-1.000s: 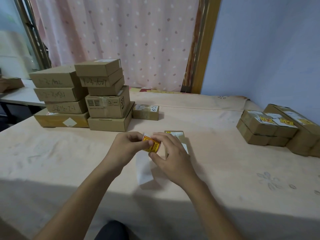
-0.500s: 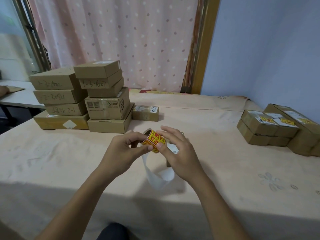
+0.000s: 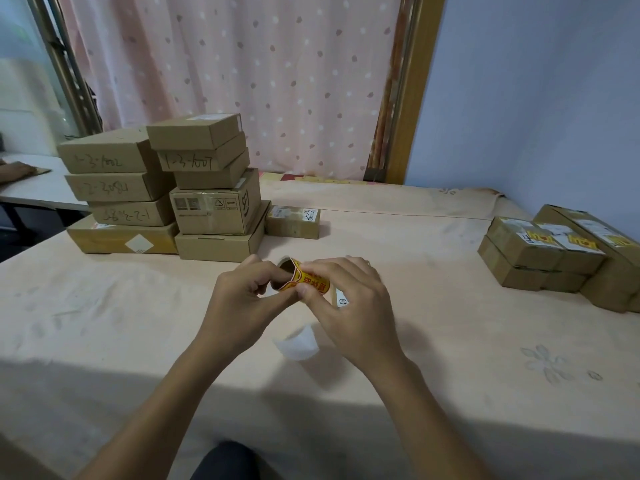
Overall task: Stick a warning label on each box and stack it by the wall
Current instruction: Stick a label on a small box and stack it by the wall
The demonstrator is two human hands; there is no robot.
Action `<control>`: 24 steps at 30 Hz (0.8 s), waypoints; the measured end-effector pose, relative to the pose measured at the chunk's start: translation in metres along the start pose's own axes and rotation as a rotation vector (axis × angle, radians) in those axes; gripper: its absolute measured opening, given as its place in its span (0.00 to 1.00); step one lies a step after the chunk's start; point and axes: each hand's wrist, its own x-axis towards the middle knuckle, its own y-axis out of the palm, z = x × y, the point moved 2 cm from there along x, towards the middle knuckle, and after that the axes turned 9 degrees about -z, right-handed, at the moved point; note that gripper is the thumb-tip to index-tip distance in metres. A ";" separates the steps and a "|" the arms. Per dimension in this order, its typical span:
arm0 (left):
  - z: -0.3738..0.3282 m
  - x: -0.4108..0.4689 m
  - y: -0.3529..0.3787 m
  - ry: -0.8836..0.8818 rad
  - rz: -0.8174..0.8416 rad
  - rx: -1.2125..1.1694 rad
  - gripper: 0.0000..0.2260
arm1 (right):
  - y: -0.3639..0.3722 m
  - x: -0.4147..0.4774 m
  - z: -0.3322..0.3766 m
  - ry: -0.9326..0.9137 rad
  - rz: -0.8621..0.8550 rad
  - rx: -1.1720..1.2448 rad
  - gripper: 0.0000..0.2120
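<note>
Both hands hold a small roll of yellow and red warning labels (image 3: 309, 279) above the middle of the table. My left hand (image 3: 242, 296) pinches the roll's open end. My right hand (image 3: 349, 303) grips its other side with fingers over the labels. A white strip of backing paper (image 3: 298, 345) curls down beneath the roll. A small cardboard box (image 3: 337, 295) lies behind my right hand, mostly hidden. Several boxes bearing yellow labels (image 3: 540, 252) sit stacked at the right, by the blue wall. Unlabelled boxes (image 3: 162, 192) are piled at the back left.
One small box (image 3: 292, 221) with white stickers sits alone beside the left pile. A pink dotted curtain (image 3: 242, 74) hangs behind the table. Another person's hand (image 3: 14, 170) rests on a white table at the far left. The table cloth (image 3: 433, 327) is pale peach.
The roll has been lifted and turned so its open end faces me. The backing strip has shortened and curled under my hands. The box is now more hidden behind my right hand.
</note>
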 end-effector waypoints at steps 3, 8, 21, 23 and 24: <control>0.000 0.001 -0.002 0.044 -0.010 0.054 0.08 | 0.002 0.000 -0.001 -0.038 -0.054 -0.027 0.10; -0.002 0.002 -0.006 0.189 -0.031 0.152 0.09 | 0.012 0.000 0.005 -0.028 -0.039 -0.008 0.14; 0.015 0.001 -0.006 0.312 -0.028 0.340 0.07 | 0.008 0.000 -0.014 0.043 -0.124 0.083 0.04; 0.023 0.001 -0.005 0.305 -0.005 0.378 0.08 | 0.003 0.002 -0.022 0.126 -0.155 0.053 0.03; 0.028 0.001 -0.004 0.293 0.008 0.395 0.07 | 0.001 0.002 -0.027 0.185 -0.155 0.060 0.02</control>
